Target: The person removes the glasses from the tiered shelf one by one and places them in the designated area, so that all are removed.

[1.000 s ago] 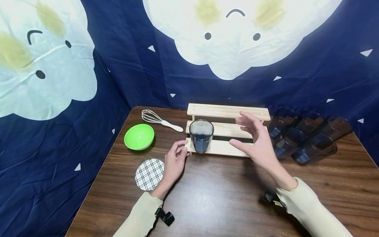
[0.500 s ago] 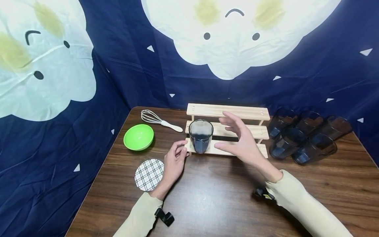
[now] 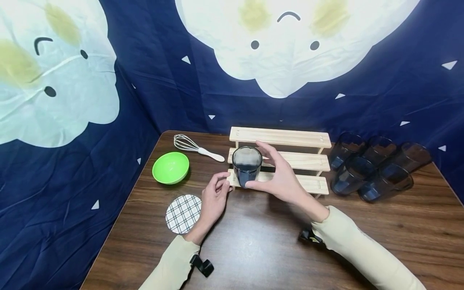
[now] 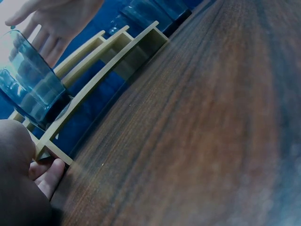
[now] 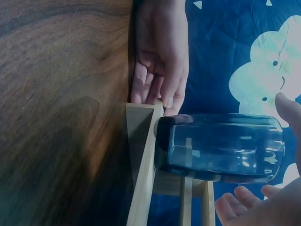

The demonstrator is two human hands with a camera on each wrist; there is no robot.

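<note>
A dark tinted drinking glass point(image 3: 247, 167) stands upright at the left end of the lowest step of a three-tier wooden rack point(image 3: 308, 184). My left hand point(image 3: 213, 199) pinches the left end of that step, its fingertips at the board's edge in the right wrist view. Around the glass's right side reaches my right hand point(image 3: 282, 177), thumb in front and fingers behind. In the right wrist view a gap shows between the glass point(image 5: 225, 148) and the right fingers point(image 5: 237, 200), which are spread and only slightly bent.
Several more dark glasses point(image 3: 353, 175) stand grouped right of the rack. To the left are a white whisk point(image 3: 199, 149), a green bowl point(image 3: 170, 168) and a round checked coaster point(image 3: 183, 214). A blue cloth point(image 3: 174, 100) hangs behind the table.
My right hand has moved left along the rack until its thumb and fingers are on either side of the glass. My left hand and the glass have stayed put.
</note>
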